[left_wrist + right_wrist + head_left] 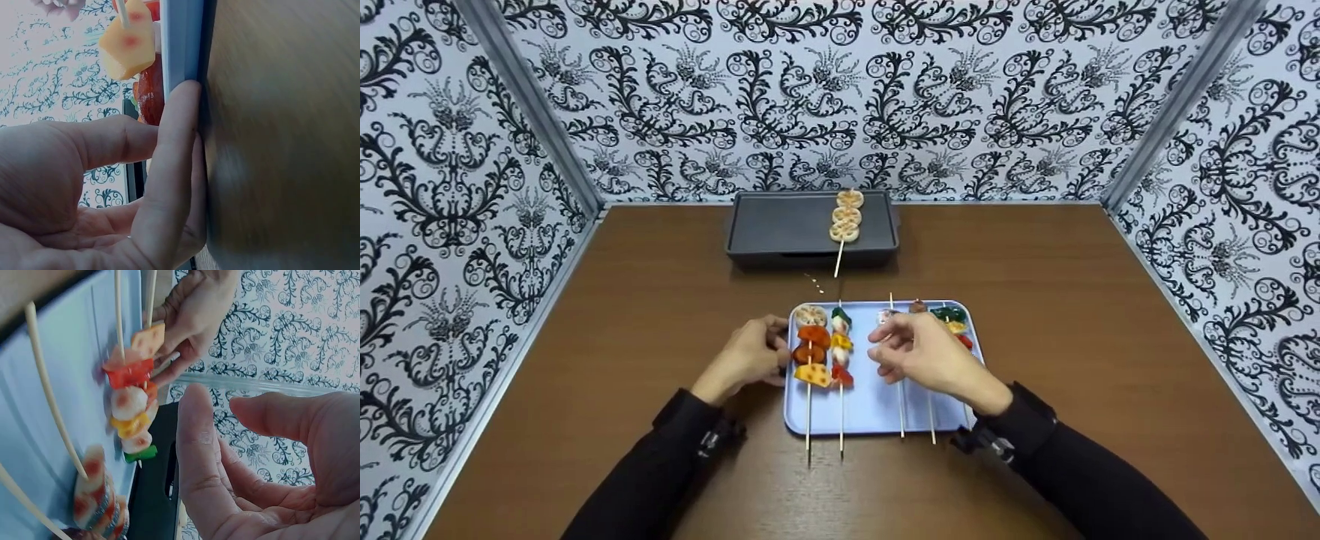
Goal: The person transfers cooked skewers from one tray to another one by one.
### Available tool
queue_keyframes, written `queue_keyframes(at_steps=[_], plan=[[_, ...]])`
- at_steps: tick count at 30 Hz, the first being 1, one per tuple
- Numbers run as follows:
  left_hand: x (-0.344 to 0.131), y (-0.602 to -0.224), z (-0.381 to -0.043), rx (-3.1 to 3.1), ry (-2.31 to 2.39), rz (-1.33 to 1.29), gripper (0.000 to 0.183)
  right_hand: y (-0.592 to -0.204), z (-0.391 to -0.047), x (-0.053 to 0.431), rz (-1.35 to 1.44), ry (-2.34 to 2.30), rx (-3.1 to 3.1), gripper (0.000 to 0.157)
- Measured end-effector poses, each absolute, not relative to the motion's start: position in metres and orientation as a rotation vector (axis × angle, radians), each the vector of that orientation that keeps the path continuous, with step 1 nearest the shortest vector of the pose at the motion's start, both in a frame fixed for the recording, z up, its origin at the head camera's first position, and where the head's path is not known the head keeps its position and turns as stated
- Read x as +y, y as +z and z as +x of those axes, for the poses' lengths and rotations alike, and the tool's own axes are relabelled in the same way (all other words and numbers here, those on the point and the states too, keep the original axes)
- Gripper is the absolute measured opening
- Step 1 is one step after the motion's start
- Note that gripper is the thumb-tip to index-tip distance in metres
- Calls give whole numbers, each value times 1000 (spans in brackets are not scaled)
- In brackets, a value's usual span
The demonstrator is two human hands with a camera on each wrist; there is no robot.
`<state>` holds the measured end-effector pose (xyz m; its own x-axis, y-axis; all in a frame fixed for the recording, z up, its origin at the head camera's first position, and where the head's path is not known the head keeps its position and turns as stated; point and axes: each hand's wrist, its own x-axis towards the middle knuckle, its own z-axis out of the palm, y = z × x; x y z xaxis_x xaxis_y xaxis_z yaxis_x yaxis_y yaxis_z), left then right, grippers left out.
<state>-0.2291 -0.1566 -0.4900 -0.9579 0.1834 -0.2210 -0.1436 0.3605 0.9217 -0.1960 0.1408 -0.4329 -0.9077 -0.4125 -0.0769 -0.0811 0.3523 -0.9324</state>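
Note:
My left hand (750,349) is beside the left edge of a pale blue tray (874,409). Its fingers touch the tray's side, nearest a skewer (808,356) with orange, brown and yellow pieces. Right of that lies a skewer (840,345) of green, white, yellow and red pieces. Over the tray's right half hovers my right hand (934,356), thumb and index finger apart, holding nothing. Under it lie several other skewers (95,495), partly hidden in the head view. A skewer of round, cream-coloured slices (847,216) rests on a dark griddle (784,221).
The griddle stands behind the tray, near the patterned back wall (825,97). Its skewer's stick juts past the front rim. Skewer sticks extend over the tray's front edge (870,433) above the brown table (660,300). Patterned walls rise on both sides.

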Motion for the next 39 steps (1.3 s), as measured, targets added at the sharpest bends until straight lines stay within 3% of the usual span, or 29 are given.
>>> queue_keyframes(at_steps=[17,39], plan=[[-158,-484,-231,2348,1616,23,58,-412,-258,133,-342,-1621,2458,26],[-156,-489,-229,2344,1621,27,66,-416,-321,103,-158,-1656,2489,26]])
